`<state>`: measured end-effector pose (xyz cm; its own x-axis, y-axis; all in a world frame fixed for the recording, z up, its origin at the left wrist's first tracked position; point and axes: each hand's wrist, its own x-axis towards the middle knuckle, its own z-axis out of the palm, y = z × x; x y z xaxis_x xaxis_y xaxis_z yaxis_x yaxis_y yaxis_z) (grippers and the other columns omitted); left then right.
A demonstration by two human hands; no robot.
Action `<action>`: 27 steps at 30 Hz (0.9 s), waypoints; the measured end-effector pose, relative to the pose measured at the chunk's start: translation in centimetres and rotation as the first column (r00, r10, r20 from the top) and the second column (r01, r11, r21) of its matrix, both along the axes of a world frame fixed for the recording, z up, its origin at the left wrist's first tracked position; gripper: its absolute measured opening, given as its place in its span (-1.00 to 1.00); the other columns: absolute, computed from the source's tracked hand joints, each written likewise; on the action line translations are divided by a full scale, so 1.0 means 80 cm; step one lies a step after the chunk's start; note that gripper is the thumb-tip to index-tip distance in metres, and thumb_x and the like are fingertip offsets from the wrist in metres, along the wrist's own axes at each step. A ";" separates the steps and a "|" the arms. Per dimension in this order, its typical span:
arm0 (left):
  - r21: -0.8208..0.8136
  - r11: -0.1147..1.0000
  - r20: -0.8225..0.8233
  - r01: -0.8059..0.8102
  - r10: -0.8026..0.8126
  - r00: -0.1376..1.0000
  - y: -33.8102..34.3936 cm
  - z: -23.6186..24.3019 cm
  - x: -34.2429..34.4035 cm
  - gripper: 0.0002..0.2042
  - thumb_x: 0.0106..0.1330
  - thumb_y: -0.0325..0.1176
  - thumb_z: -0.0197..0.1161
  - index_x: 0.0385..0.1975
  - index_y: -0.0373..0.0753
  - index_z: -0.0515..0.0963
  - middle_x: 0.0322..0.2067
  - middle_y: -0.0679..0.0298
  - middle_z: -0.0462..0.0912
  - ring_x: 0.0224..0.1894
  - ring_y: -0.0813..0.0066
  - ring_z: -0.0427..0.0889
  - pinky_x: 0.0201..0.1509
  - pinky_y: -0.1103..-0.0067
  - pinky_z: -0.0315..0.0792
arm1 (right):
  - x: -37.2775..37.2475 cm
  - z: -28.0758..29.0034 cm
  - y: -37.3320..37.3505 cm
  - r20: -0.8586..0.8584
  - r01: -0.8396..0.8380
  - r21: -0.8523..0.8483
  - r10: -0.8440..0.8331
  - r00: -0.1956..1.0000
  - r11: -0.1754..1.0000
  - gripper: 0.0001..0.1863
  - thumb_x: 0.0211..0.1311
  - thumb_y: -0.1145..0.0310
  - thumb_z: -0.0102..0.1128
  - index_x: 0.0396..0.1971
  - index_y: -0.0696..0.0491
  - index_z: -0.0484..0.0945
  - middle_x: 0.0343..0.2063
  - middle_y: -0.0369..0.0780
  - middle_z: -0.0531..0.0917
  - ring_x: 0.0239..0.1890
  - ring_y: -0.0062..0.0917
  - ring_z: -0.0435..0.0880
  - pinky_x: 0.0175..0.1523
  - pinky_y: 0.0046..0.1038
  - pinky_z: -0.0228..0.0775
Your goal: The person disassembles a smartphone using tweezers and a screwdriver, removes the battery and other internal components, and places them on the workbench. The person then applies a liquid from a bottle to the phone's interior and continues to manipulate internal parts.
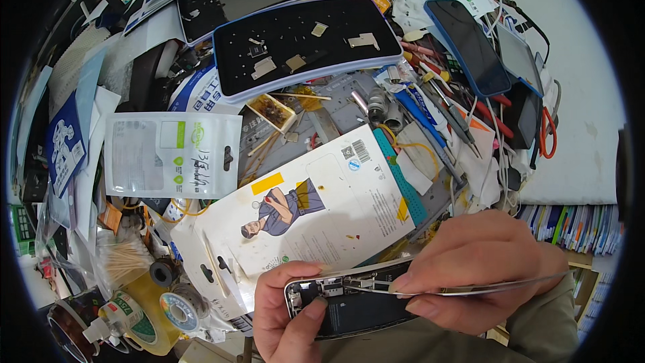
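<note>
My left hand [285,319] grips an opened phone [349,299] near the bottom of the view, its inner parts and black battery facing up. My right hand [480,272] pinches metal tweezers [430,289], whose tips rest on the parts near the phone's upper edge. Just above both hands lies a white printed packaging card [316,212].
A black parts tray with a lilac rim [306,44] holds small metal pieces at the back. A blue phone [470,47], screwdrivers [430,121], a white pouch [171,154], cotton swabs [124,259], solder reels [178,309] and a glue bottle [117,316] crowd the bench.
</note>
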<state>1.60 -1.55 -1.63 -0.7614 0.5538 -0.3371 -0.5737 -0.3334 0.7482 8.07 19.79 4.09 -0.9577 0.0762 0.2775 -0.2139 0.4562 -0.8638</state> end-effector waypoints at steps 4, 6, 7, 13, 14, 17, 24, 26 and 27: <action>-0.016 1.000 -0.022 -0.002 0.002 1.000 0.000 0.000 -0.001 -0.60 0.28 -0.58 0.13 0.15 -0.42 0.44 0.05 0.11 0.58 0.04 0.46 0.56 0.23 0.53 0.41 | 0.001 -0.003 0.000 0.012 0.008 0.004 -0.008 1.000 1.000 -0.74 0.01 0.57 0.50 -0.23 0.24 0.77 -0.45 -0.08 0.78 -0.50 -0.40 0.77 -0.46 -0.48 0.58; -0.020 1.000 -0.034 -0.004 0.004 0.999 0.000 0.000 -0.001 -0.60 0.28 -0.58 0.14 0.15 -0.42 0.44 0.05 0.12 0.58 0.05 0.46 0.56 0.23 0.53 0.41 | 0.001 -0.004 0.000 0.030 0.007 0.011 -0.007 1.000 1.000 -0.74 0.01 0.57 0.50 -0.23 0.23 0.77 -0.45 -0.08 0.78 -0.50 -0.40 0.77 -0.46 -0.48 0.57; -0.024 1.000 -0.033 -0.003 0.003 0.999 0.000 0.000 -0.001 -0.60 0.27 -0.57 0.14 0.15 -0.42 0.44 0.05 0.12 0.58 0.05 0.46 0.56 0.23 0.53 0.41 | 0.001 -0.004 0.000 0.034 0.010 0.012 -0.011 0.999 1.000 -0.75 0.02 0.57 0.49 -0.23 0.22 0.77 -0.45 -0.09 0.78 -0.50 -0.40 0.77 -0.46 -0.49 0.57; 0.006 1.000 -0.023 0.008 -0.008 1.000 -0.001 0.000 -0.002 -0.60 0.28 -0.57 0.16 0.15 -0.42 0.44 0.06 0.12 0.57 0.06 0.44 0.56 0.24 0.52 0.40 | 0.001 0.000 0.005 0.152 -0.011 -0.023 0.014 0.988 1.000 -0.81 0.11 0.53 0.45 -0.24 0.21 0.77 -0.44 -0.13 0.79 -0.45 -0.40 0.78 -0.36 -0.46 0.60; 0.013 1.000 -0.022 0.011 -0.011 1.000 -0.002 -0.001 -0.002 -0.60 0.28 -0.56 0.16 0.15 -0.42 0.43 0.06 0.12 0.57 0.06 0.44 0.56 0.25 0.52 0.40 | 0.000 0.001 0.006 0.175 -0.012 -0.040 0.019 0.984 0.999 -0.82 0.13 0.52 0.44 -0.25 0.20 0.77 -0.44 -0.14 0.79 -0.44 -0.40 0.78 -0.34 -0.45 0.60; 0.002 1.000 -0.017 0.015 -0.015 1.000 -0.003 0.000 -0.002 -0.59 0.28 -0.56 0.17 0.15 -0.42 0.43 0.07 0.12 0.57 0.07 0.43 0.56 0.25 0.51 0.41 | 0.000 0.005 0.009 0.276 -0.002 -0.116 0.034 0.961 0.993 -0.84 0.20 0.51 0.41 -0.23 0.21 0.76 -0.42 -0.15 0.79 -0.44 -0.42 0.77 -0.34 -0.45 0.59; -0.005 1.000 -0.003 0.019 -0.019 1.000 -0.004 0.001 -0.002 -0.58 0.28 -0.56 0.16 0.16 -0.42 0.43 0.07 0.13 0.56 0.06 0.44 0.56 0.25 0.51 0.42 | 0.001 0.011 0.012 0.416 0.139 -0.401 0.045 0.908 0.906 -0.84 0.29 0.53 0.32 -0.22 0.32 0.72 -0.43 -0.07 0.78 -0.49 -0.50 0.74 -0.38 -0.53 0.52; -0.010 1.000 0.006 0.017 -0.017 1.000 -0.004 0.002 -0.002 -0.59 0.28 -0.56 0.15 0.16 -0.42 0.43 0.05 0.13 0.57 0.05 0.45 0.56 0.24 0.51 0.42 | 0.000 0.012 0.012 0.404 0.118 -0.374 0.048 0.913 0.920 -0.84 0.29 0.55 0.31 -0.22 0.34 0.72 -0.45 -0.06 0.77 -0.51 -0.51 0.73 -0.39 -0.54 0.51; -0.013 1.000 0.010 0.016 -0.016 1.000 -0.003 0.002 -0.002 -0.59 0.29 -0.56 0.15 0.16 -0.42 0.43 0.05 0.14 0.57 0.05 0.45 0.56 0.24 0.52 0.42 | 0.000 0.012 0.013 0.389 0.103 -0.350 0.045 0.920 0.931 -0.84 0.28 0.55 0.32 -0.22 0.34 0.72 -0.45 -0.06 0.77 -0.51 -0.51 0.73 -0.39 -0.54 0.50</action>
